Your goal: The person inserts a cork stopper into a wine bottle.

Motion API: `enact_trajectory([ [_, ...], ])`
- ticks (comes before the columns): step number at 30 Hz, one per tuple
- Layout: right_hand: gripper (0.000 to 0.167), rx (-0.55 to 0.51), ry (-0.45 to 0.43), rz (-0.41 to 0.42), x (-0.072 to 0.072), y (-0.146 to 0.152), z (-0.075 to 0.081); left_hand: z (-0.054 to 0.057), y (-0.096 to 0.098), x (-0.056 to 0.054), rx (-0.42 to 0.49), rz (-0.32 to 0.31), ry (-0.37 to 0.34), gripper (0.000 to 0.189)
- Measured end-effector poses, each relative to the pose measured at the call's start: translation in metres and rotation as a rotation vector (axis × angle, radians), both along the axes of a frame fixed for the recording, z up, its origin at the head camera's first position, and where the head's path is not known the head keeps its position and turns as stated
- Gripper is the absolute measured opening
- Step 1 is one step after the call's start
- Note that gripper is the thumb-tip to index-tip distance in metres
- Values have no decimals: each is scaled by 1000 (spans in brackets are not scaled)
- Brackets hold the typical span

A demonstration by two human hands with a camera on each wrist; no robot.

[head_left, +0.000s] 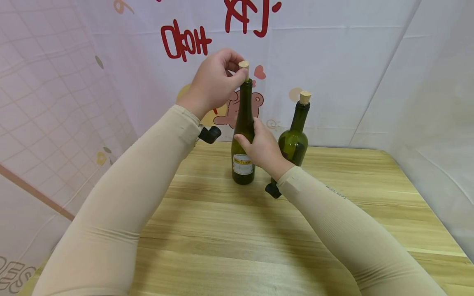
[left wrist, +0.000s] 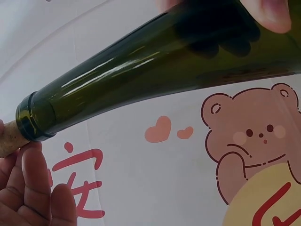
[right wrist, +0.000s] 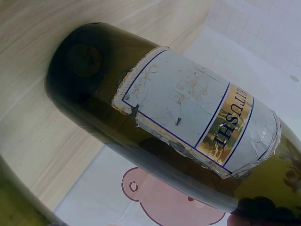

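A tall green glass bottle [head_left: 245, 119] with a white and gold label [right wrist: 197, 110] stands upright on the table. My left hand [head_left: 218, 78] is at its top, thumb and fingers pinching a cork [head_left: 243, 65] that sits in the bottle's mouth. In the left wrist view most of the cork [left wrist: 10, 140] stands out of the glass rim. Lower down, my right hand [head_left: 264, 146] grips the bottle's body, the thumb across the near side and the fingers behind the glass. A second green bottle [head_left: 293, 142], with its own cork [head_left: 305, 97], stands just right of that hand, partly hidden by the wrist.
The wooden table [head_left: 222, 234] ends at the back against a white cloth wall [head_left: 333, 61] with red characters and a cartoon bear [left wrist: 249, 129]. Another cloth side [head_left: 437, 90] hangs at the right. A black wrist camera [head_left: 210, 134] juts from the left sleeve.
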State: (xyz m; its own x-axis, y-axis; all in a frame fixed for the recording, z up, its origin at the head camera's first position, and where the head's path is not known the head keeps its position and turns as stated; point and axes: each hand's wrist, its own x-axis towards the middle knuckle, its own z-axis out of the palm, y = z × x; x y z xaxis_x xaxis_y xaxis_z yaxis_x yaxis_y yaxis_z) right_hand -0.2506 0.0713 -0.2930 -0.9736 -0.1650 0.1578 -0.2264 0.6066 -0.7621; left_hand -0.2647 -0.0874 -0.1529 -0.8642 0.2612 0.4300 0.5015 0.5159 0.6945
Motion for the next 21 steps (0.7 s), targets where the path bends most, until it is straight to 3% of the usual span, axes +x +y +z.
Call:
enact_trajectory([
  [21,68,7,14,6,-5,2,-4,-6,1,-3,-56,15,-18,26],
])
